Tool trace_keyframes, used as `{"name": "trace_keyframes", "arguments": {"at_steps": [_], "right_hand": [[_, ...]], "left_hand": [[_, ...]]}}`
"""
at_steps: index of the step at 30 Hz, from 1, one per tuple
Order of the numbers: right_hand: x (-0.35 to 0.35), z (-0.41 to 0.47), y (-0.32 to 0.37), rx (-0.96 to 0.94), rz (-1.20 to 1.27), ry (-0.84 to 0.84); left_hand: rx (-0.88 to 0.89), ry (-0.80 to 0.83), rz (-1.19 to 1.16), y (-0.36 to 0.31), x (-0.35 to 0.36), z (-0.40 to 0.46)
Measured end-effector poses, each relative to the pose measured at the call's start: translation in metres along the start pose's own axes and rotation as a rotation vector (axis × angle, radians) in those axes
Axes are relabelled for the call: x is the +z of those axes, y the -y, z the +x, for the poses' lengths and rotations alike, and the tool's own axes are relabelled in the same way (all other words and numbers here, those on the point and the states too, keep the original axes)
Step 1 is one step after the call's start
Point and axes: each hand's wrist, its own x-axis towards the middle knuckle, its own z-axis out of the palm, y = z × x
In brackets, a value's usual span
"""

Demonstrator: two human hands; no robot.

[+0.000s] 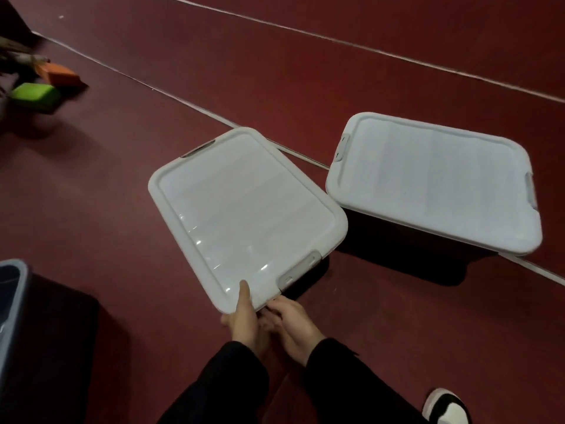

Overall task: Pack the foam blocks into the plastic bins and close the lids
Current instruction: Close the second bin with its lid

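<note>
Black sleeves (pixel 232 381) are reaching forward from the bottom edge, both hands meeting at the near corner of the closer bin lid (pixel 244 215). Left hand (pixel 243 319) is gripping that corner, its thumb lying flat on top of the lid and its fingers hidden beneath the rim. Right hand (pixel 293 324) is curling loosely just beside it under the edge, near the grey latch (pixel 298 272); whether it is actually grasping the lid I cannot tell. Beyond and to the right of the hands, a second bin (pixel 428 185) is sitting with its lid on. Far off to the left of the hands, a green foam block (pixel 35 94) and an orange foam block (pixel 59 74) are lying on the dark red floor (pixel 275 71), crossed by white lines. An open bin's rim (pixel 12 301) is showing left of the hands, and a shoe (pixel 446 407) right.
</note>
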Motion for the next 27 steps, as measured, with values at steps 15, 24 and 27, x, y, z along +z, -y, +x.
{"name": "trace_keyframes", "arguments": {"at_steps": [15, 24, 27], "right_hand": [[-0.112, 0.003, -0.003, 0.203, -0.154, -0.3], [-0.125, 0.006, 0.006, 0.204, -0.052, -0.501], [-0.096, 0.0, 0.019, 0.117, -0.08, -0.46]], "left_hand": [[0.232, 0.041, 0.325, -0.158, 0.069, 0.092], [-0.023, 0.576, 0.603, -0.061, 0.13, 0.063], [-0.031, 0.588, 0.744, -0.025, 0.106, 0.033]]}}
